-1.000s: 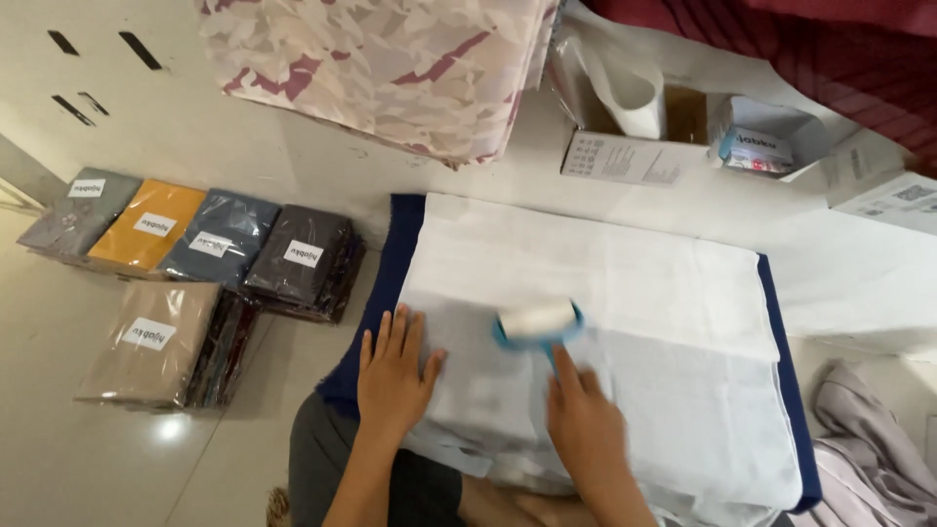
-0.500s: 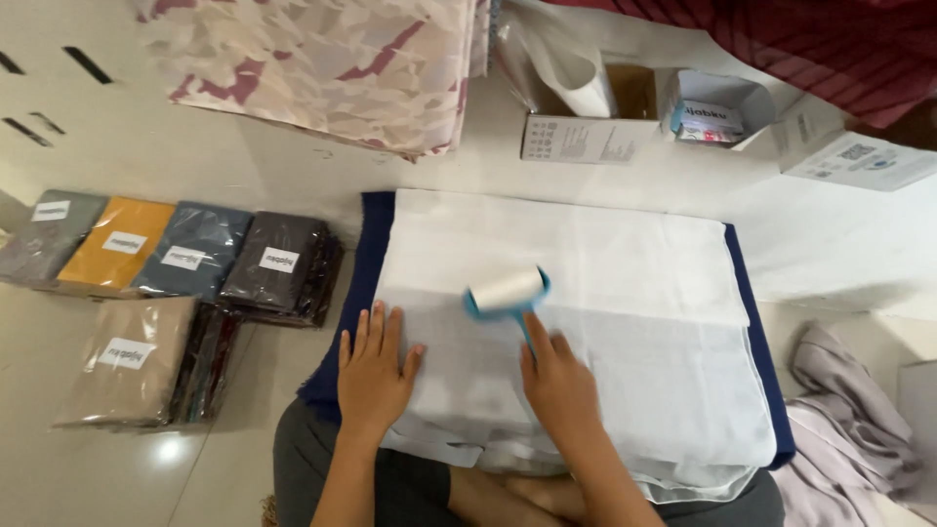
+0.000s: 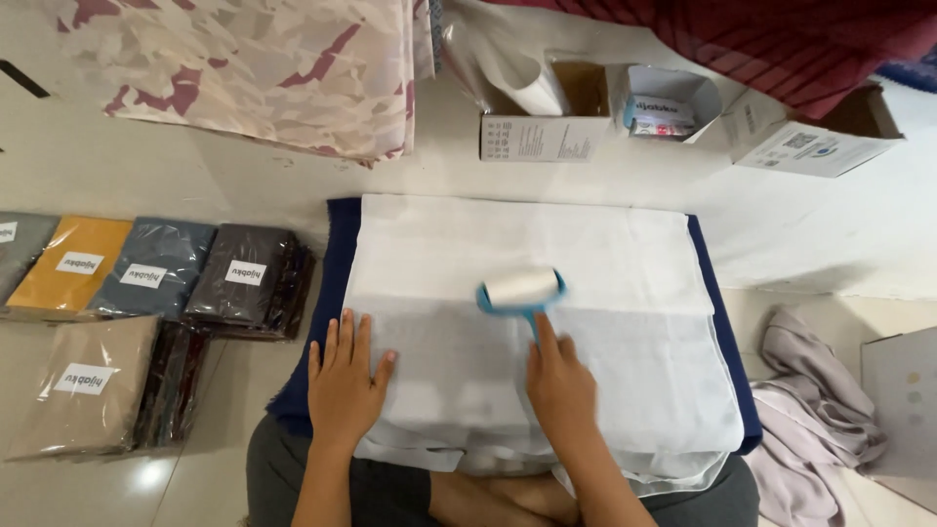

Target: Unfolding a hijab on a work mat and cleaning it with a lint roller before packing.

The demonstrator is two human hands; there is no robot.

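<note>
- The person's knees, in dark trousers, sit at the bottom edge of the view, under the near hem of the cloth.
- The left hand lies flat, fingers spread, palm down on the near left part of a folded white cloth; its grip is wide open and holds nothing.
- The right hand is closed around the blue handle of a lint roller, forefinger stretched along the handle.
- The roller's white drum rests on the cloth near its middle, just beyond the right hand, lying crosswise.
- The white cloth is spread over a dark blue mat, which shows as a border on the left and right sides; both lie on the pale floor.
- To the right, a crumpled pale lilac garment lies beside the mat.
- To the left, flat plastic-wrapped fabric packs in beige, orange, grey-blue and dark brown lie in rows, each with a white label.
- Farther off, open cardboard boxes stand in a row beyond the cloth.
- At the far left, a patterned cream and maroon fabric hangs down.
</note>
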